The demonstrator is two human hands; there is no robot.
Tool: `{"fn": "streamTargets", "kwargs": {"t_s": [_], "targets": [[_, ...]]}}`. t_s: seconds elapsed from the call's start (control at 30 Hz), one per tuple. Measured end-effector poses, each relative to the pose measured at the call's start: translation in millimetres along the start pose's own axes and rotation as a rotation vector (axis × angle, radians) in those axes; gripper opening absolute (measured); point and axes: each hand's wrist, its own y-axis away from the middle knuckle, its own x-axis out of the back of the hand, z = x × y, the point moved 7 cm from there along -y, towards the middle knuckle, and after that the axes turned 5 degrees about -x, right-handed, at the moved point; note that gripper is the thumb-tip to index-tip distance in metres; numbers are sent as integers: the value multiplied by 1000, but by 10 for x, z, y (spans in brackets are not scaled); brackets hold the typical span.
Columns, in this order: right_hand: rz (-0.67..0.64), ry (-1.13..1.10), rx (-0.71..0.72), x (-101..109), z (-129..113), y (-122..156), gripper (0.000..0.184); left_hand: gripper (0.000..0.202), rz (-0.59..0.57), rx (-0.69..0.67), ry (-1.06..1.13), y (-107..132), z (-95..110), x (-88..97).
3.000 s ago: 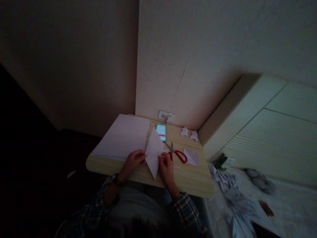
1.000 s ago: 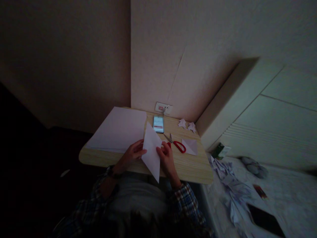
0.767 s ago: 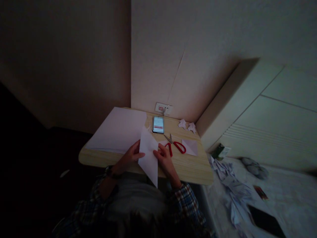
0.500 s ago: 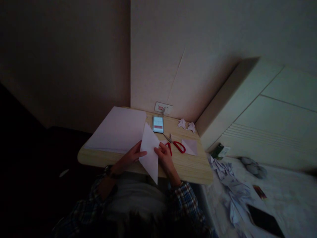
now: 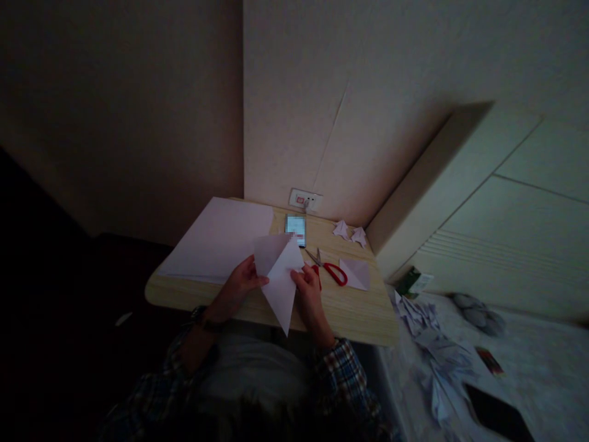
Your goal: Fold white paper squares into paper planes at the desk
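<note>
a: from the head view, where's the folded paper [image 5: 280,279]?
b: just left of the red scissors [image 5: 332,271]. the left hand [image 5: 238,287] and right hand [image 5: 310,290] each pinch one side of it. a flap looks mid-fold, and creasing it calls for matched edges.

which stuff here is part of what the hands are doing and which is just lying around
In use: white folded sheet, pinched at its edges by the left hand and the right hand.

Lying about: red scissors, phone, flat paper stack, folded triangle, small paper figures, loose paper heap off to the right.
</note>
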Motion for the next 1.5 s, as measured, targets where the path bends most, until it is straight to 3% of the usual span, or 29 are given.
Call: {"fn": "streamTargets", "kwargs": {"t_s": [0.23,0.5,0.63,0.87,1.0,1.27,1.5], "targets": [[-65,40,-65,-78,-27,80,32,39,108,-21,-72,5,-8,112],[-167,23,-4,-185,-211,156,19,39,238,-90,-93,33,79,173],[-84,80,53,-96,-196,111,22,40,296,-136,-68,54,109,219],[75,64,48,20,-211,71,24,44,327,-88,-70,50,48,276],[100,59,-2,10,-186,50,25,45,315,-75,-105,40,70,241],[93,172,52,1,-217,-83,22,52,255,-28,-277,10,46,173],[-174,50,-13,-64,-235,-182,35,48,84,85,-348,-82,29,109]]}}
